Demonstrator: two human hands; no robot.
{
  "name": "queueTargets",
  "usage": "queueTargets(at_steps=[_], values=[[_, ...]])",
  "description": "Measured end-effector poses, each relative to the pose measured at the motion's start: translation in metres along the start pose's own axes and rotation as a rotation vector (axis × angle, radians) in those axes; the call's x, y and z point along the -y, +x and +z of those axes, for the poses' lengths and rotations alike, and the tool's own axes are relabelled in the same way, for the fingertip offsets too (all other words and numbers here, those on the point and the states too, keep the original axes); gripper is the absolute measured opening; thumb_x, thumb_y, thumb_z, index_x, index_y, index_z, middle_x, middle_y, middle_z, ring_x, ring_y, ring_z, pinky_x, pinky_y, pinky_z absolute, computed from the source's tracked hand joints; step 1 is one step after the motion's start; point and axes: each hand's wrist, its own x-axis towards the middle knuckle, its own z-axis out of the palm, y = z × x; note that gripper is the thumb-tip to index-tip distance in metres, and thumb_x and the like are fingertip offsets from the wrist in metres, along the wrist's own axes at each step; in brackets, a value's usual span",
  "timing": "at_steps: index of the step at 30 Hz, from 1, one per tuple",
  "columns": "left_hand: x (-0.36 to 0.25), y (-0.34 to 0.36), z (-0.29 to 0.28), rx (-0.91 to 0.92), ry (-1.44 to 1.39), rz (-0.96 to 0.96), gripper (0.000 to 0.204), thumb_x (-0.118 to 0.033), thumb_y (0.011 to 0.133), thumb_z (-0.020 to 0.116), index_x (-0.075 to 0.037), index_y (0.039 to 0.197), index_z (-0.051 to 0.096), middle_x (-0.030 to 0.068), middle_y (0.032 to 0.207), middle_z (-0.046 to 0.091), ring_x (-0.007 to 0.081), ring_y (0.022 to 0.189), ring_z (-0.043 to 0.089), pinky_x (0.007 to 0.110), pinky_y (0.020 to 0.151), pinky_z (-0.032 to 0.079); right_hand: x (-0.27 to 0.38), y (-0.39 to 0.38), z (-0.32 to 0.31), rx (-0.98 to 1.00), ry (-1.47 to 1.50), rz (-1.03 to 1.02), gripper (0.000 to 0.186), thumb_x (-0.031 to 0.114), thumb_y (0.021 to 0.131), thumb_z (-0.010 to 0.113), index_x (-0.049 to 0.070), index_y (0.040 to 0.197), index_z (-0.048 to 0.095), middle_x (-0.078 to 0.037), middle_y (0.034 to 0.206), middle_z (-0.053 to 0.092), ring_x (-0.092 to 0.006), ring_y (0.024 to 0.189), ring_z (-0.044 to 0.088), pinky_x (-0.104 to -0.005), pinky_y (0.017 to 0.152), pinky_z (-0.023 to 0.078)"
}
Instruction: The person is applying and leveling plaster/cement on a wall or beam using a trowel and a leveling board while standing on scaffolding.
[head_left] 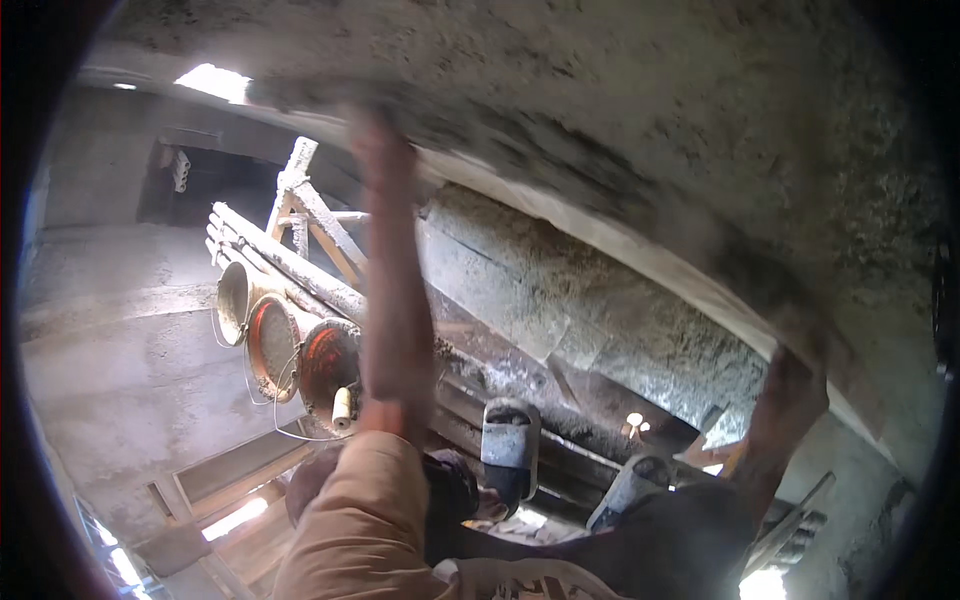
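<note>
Our left hand (375, 130) flat on rough plaster wall (620, 90), finger state unclear; right hand (795, 385) grips straightedge (640, 255); rusty buckets (285, 345) far below fingers.

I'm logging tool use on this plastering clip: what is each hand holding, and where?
Cannot be told: the left hand is motion-blurred against the rough grey plastered surface; the right hand presses there too.

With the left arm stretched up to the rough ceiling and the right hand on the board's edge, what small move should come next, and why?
Probably a short sweep of the left hand along the ceiling; it is blurred against grey mortar. The right hand looks pressed to the board edge, so it should stay.
</note>
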Motion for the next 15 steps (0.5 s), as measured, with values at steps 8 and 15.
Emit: queueTargets(at_steps=[8, 15], values=[[0.05, 0.073, -0.026, 0.204, -0.176, -0.548, 0.058, -0.041, 0.101, 0.044, -0.004, 0.145, 0.041, 0.0137, 0.136, 0.054, 0.0235, 0.121, 0.056, 0.039, 0.099, 0.048, 0.065, 0.0, 0.018, 0.035, 0.409, 0.251, 0.041, 0.021, 0.104, 0.047, -0.004, 0.136, 0.051, -0.018, 0.128, 0.062, -0.0265, 0.116, 0.061, -0.037, 0.103, 0.05], [-0.136, 0.026, 0.043, -0.286, -0.851, -1.374, 0.065, -0.051, 0.105, 0.033, 0.002, 0.14, 0.044, 0.0119, 0.127, 0.056, 0.0243, 0.104, 0.055, 0.042, 0.097, 0.045, -0.069, -0.011, -0.048, 0.153, -0.611, -0.185, 0.042, 0.015, 0.107, 0.037, -0.007, 0.142, 0.042, -0.022, 0.135, 0.056, -0.0278, 0.129, 0.052, -0.0417, 0.113, 0.041]])
